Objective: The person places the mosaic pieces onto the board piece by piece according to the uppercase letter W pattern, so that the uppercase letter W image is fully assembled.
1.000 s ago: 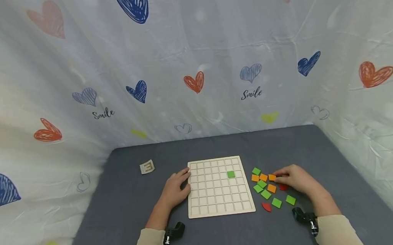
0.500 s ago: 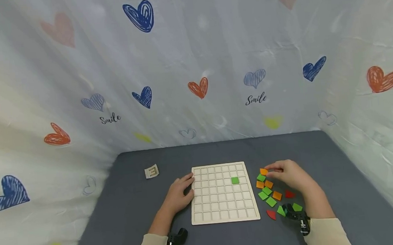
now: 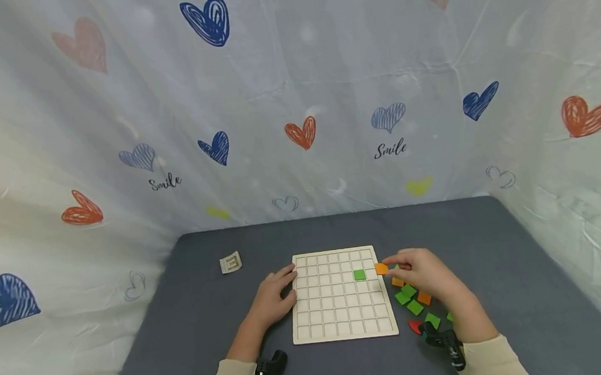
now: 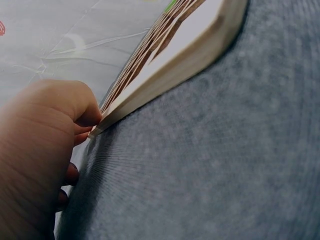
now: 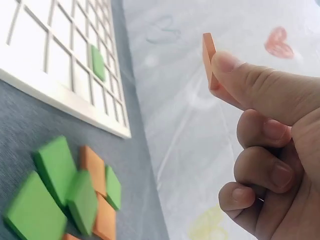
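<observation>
A pale wooden board [image 3: 338,333] with a grid of square recesses lies on the dark table. One green square tile [image 3: 359,274] sits in a recess toward its upper right. My left hand [image 3: 272,298] rests against the board's left edge, thumb and fingertips spread along it; in the left wrist view some of its fingers are hidden. Over the board's right edge, my right hand [image 3: 423,269] pinches an orange square tile [image 5: 209,60] between thumb and index finger, the other fingers curled in. The right wrist view shows that tile raised above the table.
Right of the board lie loose green tiles [image 3: 415,307], orange tiles [image 3: 424,298] and a red piece [image 3: 415,327], partly covered by my right hand and wrist strap. A small printed paper [image 3: 230,262] lies at the back left. A heart-patterned curtain [image 3: 257,173] surrounds the table.
My right hand picked up an orange tile from the loose pieces and moved left with it to the board's right edge. The left hand stays at the board. The head view shifted slightly.
</observation>
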Tool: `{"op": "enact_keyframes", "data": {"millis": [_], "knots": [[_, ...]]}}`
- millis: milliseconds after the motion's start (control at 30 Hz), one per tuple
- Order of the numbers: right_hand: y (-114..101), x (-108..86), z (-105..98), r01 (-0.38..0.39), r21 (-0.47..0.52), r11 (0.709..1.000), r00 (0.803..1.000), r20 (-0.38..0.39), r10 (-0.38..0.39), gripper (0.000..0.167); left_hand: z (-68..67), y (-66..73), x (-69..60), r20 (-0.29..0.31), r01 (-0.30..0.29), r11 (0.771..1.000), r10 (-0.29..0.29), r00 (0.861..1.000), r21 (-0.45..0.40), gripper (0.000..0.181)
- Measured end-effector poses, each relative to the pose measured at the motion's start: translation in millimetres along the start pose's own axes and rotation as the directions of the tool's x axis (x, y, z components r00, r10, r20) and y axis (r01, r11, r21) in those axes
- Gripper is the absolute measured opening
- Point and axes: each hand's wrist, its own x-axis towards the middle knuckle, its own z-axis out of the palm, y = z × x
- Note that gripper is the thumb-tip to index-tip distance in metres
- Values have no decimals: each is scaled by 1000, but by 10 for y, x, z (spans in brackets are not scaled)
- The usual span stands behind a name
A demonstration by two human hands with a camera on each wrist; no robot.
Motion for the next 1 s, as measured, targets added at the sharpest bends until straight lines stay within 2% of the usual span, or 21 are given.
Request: {"op": "enact_keyframes", "data": {"millis": [233,500,633,767,1000], "knots": [[-37,41,181,76,-18,997,997,15,-76,29,-8,-18,-1,-17,-20,1000,20,1000,21,46],[-66,123,356,103,-104,989,994,-11,-105,30,-33,-23,11,2,10,1000,-10,1000,3,46],[-15,164,457,77,-123,989,997,-17,-79,31,-39,-11,21,5,8,1000,-8,1000,6,47],[40,186,545,36,-130,991,999,15,-35,30,-33,1,19,8,10,1000,-10,1000,17,47],[125,180,640,20,-167,986,1000,18,-17,28,-25,33,3,12,11,1000,-11,1000,10,47]]}}
